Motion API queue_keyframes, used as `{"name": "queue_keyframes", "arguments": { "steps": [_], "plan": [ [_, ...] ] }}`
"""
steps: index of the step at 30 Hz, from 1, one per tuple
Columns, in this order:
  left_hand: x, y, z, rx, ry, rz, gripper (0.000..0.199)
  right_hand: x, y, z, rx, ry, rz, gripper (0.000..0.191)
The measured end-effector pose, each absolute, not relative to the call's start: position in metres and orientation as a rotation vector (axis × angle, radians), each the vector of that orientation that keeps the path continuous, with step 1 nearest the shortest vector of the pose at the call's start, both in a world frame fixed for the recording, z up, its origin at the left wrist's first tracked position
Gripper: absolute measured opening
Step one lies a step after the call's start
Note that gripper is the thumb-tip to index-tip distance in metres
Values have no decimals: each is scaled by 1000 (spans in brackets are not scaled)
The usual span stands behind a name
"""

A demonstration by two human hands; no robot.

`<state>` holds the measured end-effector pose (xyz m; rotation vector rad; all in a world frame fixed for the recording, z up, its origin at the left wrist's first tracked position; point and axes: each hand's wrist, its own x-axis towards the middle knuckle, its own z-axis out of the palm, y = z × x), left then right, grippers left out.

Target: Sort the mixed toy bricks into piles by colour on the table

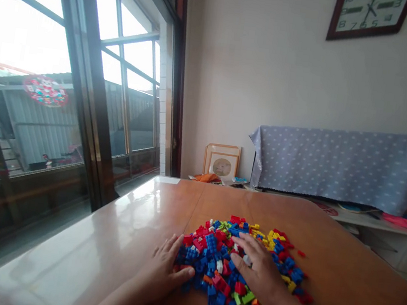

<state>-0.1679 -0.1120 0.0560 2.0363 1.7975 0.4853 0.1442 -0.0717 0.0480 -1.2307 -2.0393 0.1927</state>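
A heap of plastic building bricks (211, 243) in blue, red, yellow, green and orange is spread over the wooden table (166, 207). At the heap's left edge rests my left hand (168, 268), its thumb apart from the fingers and touching the bricks. Over the right part of the heap my right hand (259, 267) is spread, fingers pointing left, with a pale brick (247, 260) visible near its thumb and fingers. Neither hand has a brick gripped in it that I can see. The bricks under both palms are hidden.
A lone red brick (301, 254) lies right of the heap. Beyond the table stand framed pictures (222, 165) and a low cabinet with something under a blue patterned cloth (337, 165). Tall glass doors (93, 108) line the left side. A clock (369, 17) hangs on the wall.
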Motion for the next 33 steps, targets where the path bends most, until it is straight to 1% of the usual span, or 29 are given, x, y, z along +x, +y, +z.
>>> {"name": "queue_keyframes", "arguments": {
  "steps": [4, 7, 14, 17, 22, 24, 27, 30, 33],
  "plan": [
    [-142, -101, 53, 2125, 1681, 496, 113, 123, -87, 55, -1235, -2348, 278, 53],
    [-126, -83, 54, 2169, 1633, 493, 117, 122, -83, 53, -1320, -2385, 265, 56],
    [-99, -43, 51, 2271, 1611, 549, 112, 142, -55, 32, -1566, -2263, 183, 60],
    [-88, -33, 46, 2320, 1577, 635, 98, 149, -48, 27, -1590, -2212, 130, 55],
    [-80, -31, 46, 2417, 1474, 757, 55, 163, -41, 28, -1577, -2090, 47, 42],
    [-81, -34, 49, 2449, 1387, 779, 45, 169, -38, 28, -1596, -2030, 21, 36],
    [-83, -38, 52, 2482, 1277, 792, 41, 178, -33, 27, -1655, -1960, 4, 30],
    [-84, -38, 51, 2483, 1282, 811, 47, 179, -32, 27, -1631, -1964, 29, 31],
    [-86, -33, 46, 2458, 1408, 835, 53, 170, -39, 33, -1497, -2072, 82, 33]
  ]
}}
